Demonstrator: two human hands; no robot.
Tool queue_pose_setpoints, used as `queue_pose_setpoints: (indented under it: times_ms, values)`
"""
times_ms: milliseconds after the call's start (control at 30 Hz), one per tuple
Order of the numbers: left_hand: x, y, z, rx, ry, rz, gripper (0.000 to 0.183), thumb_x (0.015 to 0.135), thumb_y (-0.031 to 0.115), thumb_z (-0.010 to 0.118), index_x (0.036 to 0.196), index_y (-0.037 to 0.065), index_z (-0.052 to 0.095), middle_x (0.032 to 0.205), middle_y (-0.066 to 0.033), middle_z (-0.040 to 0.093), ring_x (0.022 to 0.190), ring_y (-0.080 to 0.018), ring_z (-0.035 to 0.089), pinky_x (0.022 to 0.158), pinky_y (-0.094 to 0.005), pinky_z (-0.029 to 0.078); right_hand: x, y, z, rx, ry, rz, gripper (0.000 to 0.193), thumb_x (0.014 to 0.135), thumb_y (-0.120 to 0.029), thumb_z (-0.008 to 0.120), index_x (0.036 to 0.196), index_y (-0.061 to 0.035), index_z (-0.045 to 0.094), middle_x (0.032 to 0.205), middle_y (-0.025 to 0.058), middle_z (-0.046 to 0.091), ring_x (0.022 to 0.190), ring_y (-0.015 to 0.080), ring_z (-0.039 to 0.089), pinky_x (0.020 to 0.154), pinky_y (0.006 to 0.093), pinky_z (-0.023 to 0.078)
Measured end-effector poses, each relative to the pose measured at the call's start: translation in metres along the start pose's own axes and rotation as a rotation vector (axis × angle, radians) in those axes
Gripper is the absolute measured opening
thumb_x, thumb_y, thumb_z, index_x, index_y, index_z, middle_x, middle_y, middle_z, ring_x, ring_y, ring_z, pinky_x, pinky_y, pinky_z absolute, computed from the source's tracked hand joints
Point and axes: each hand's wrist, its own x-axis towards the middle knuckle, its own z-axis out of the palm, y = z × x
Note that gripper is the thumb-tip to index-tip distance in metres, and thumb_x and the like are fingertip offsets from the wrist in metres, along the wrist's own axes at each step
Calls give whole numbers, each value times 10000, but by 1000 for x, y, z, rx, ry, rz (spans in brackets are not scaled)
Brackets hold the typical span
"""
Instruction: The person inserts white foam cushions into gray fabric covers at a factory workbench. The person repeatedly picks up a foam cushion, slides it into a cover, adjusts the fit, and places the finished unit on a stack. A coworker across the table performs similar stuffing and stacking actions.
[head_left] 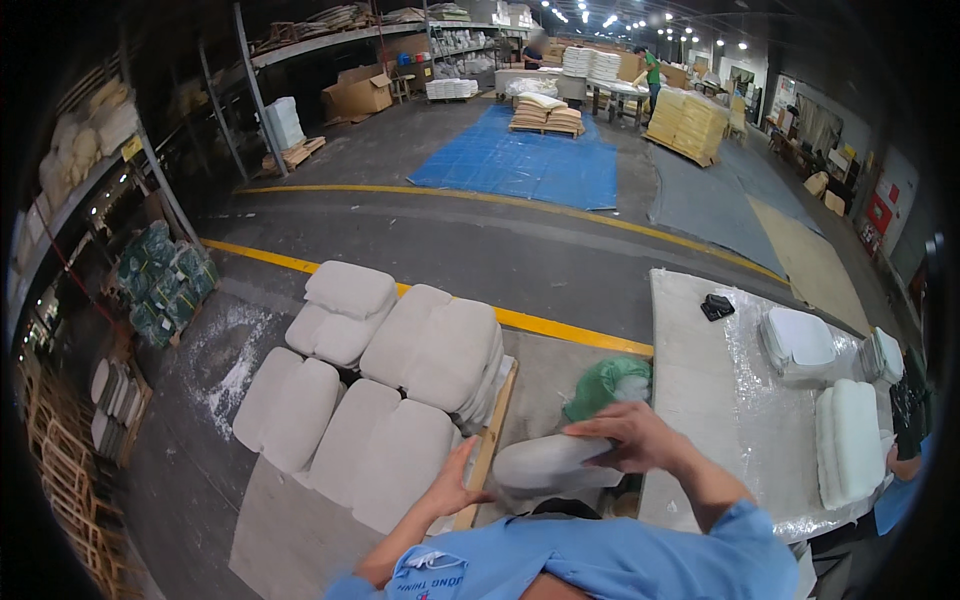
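A white cushion pad [545, 463], smeared by motion, is held in front of my body by its right end. My right hand [637, 437] grips that end with the fingers over its top edge. On the other side, my left hand [452, 488] is spread, apart from the pad's left end and close to the stacked pads. White folded pads [430, 340] lie in several stacks to the left, beside a wooden pallet edge [492, 440]. Just beyond the held pad sits a green plastic bag [603, 388] with something pale in it.
At right, a plastic-covered table [700, 400] bears a small black object [717, 307] and stacks of white pads [798, 338]. Another person's hand [903, 462] is at its far right. A yellow floor line [560, 328] runs behind the stacks; shelving [258, 90] stands left.
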Motion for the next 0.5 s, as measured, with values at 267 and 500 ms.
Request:
queue_pose_setpoints:
  times_ms: [267,500]
  values:
    - [32,-18,-35,-1353,564,-280,673,818,63,841,1419,31,541,1352,-146,638,1250,-322,618,1044,-479,523,249,69,-14,757,280,-175,482,984,-374,721,1401,-148,631,1253,48,698,1222,179,606,1047,407,442]
    - [86,-81,-56,-1664,997,-365,547,984,298,686,1444,49,525,1421,-137,607,1308,-330,582,1102,-535,485,231,286,128,1548,-156,631,861,1023,-738,306,1668,-178,199,1704,124,272,1540,322,311,1211,579,289]
